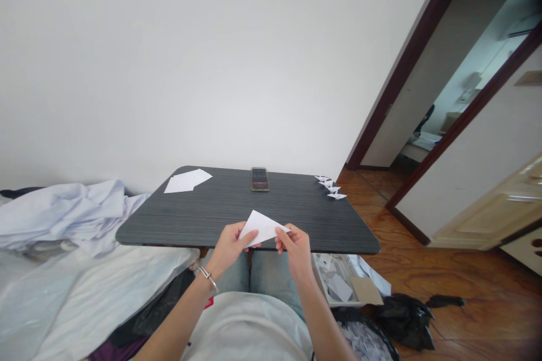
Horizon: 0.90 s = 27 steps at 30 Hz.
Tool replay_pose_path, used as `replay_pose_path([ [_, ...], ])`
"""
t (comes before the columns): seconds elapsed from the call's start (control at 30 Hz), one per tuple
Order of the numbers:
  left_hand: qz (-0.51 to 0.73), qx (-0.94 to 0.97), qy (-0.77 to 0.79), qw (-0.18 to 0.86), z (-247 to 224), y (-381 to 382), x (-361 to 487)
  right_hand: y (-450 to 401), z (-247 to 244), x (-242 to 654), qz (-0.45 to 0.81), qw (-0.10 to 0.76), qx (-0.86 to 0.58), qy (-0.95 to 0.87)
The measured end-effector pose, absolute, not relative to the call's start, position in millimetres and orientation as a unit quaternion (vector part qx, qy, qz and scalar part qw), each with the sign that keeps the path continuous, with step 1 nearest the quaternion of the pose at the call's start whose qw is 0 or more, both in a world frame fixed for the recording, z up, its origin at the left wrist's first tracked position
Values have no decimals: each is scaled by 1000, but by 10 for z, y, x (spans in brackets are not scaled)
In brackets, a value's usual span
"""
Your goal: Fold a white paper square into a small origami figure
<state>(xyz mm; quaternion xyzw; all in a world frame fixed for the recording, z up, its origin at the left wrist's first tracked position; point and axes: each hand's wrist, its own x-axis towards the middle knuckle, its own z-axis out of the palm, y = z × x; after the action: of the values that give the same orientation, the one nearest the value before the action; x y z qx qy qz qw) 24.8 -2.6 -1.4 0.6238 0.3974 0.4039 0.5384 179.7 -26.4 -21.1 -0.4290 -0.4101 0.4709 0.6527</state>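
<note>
Both of my hands hold a white paper sheet folded into a triangle [261,228] just above the near edge of a dark grey wood-grain table [296,208]. My left hand [228,245] pinches its left side, and a metal bangle circles that wrist. My right hand [294,251] grips the right corner between thumb and fingers. On the table's far side lie a black smartphone [259,179] and white paper sheets [188,181]. A row of small folded paper pieces [330,187] lines the table's right corner, out of reach of both hands.
Crumpled white bedding [63,220] fills the left side. Below the table on the right are an open cardboard box of paper [334,282], a bin of paper scraps [364,338] and a black plastic bag [404,321]. Wooden flooring [466,287] and an open door [499,208] lie right.
</note>
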Motion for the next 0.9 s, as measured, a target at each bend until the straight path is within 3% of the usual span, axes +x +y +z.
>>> replay_pose_path([
  [0.37, 404, 699, 397, 436, 20, -63, 255, -292, -231, 1674, 552, 573, -425, -433],
  [0.7, 380, 690, 392, 475, -35, -34, 227, -286, -229, 1774, 553, 528, -420, -489],
  [0.9, 368, 695, 392, 477, -18, -25, 225, -275, -219, 1814, 556, 545, -415, -472],
])
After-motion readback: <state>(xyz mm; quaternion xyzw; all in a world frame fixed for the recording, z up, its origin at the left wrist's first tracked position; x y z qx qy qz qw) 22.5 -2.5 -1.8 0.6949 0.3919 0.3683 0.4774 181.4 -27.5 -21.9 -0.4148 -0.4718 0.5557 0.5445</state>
